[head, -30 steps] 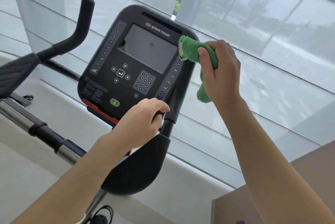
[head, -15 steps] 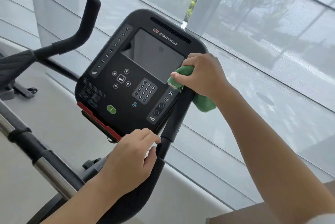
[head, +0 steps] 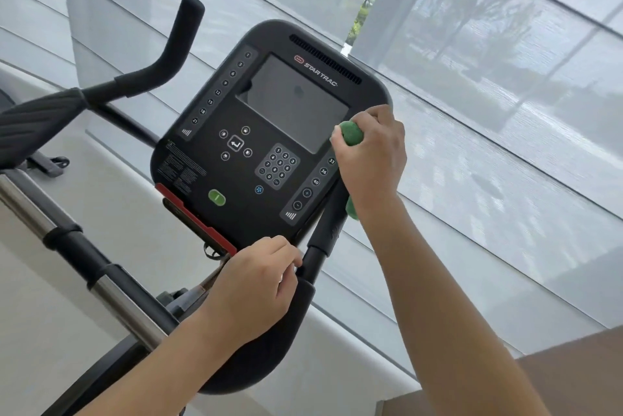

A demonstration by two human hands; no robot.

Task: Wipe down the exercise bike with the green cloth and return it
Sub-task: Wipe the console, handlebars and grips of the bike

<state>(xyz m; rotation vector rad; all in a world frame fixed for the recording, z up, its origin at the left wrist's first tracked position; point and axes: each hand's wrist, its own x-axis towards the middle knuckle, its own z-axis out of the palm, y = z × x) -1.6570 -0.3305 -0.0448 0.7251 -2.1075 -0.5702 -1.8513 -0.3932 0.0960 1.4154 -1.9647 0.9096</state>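
Note:
The exercise bike's black console (head: 269, 132) with a dark screen and keypad fills the middle of the view. My right hand (head: 372, 154) holds the bunched green cloth (head: 351, 134) pressed against the console's right edge, beside the screen's lower right corner. A bit of the cloth hangs out below my wrist. My left hand (head: 256, 287) rests at the console's bottom edge, fingers curled near the right handlebar stem (head: 325, 240).
The left handlebar (head: 175, 44) rises at the upper left, with its padded armrest (head: 37, 122) below it. A chrome and black rail (head: 84, 267) runs across the lower left. Window blinds stand close behind the console. A brown surface (head: 573, 365) sits at the lower right.
My right hand came down with the cloth from the console's upper right corner onto its right edge and is now rubbing there. My left hand has stayed at the bottom edge.

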